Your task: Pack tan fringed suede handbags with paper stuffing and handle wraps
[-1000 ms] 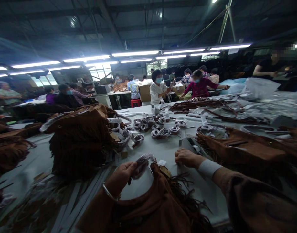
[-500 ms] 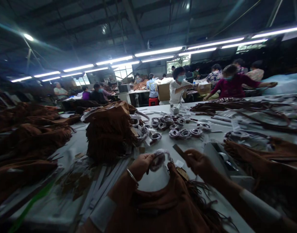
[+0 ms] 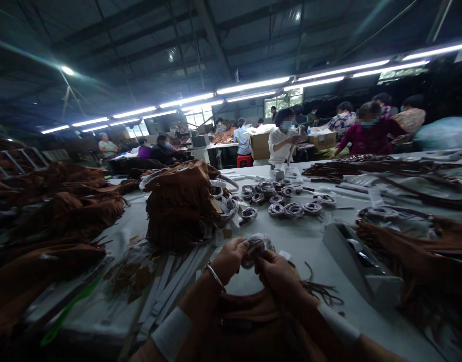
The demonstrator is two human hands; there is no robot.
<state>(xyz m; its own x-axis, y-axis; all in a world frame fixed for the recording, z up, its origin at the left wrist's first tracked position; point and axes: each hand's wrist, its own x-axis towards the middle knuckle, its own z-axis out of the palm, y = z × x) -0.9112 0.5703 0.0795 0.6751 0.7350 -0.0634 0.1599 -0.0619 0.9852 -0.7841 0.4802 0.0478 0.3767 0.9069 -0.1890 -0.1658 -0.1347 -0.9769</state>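
Observation:
A coiled strap in clear plastic wrap (image 3: 260,242) is held up over the near side of the table. My left hand (image 3: 229,259), with a bangle at the wrist, is closed on the coil's left side. Fingers bent together, my right hand (image 3: 278,271) pinches at the coil's lower right; the exact part of the strap under the fingertips is hidden. Just below both hands lies a brown fringed bag (image 3: 246,306) with a curved top opening. Part of the bag is covered by my forearms, and its thin fringe strands (image 3: 325,294) spread out on the right.
A stack of brown fringed bags (image 3: 180,211) stands ahead on the left. Several wrapped strap coils (image 3: 291,208) lie beyond my hands. A grey tape dispenser (image 3: 361,266) sits at right, near more brown bags (image 3: 415,256). Co-workers (image 3: 285,138) are across the white table (image 3: 249,286).
My right hand has come left and in to the coil, from holding a flat dark strap end out to the right. The left hand stays on the coil. The view has shifted slightly.

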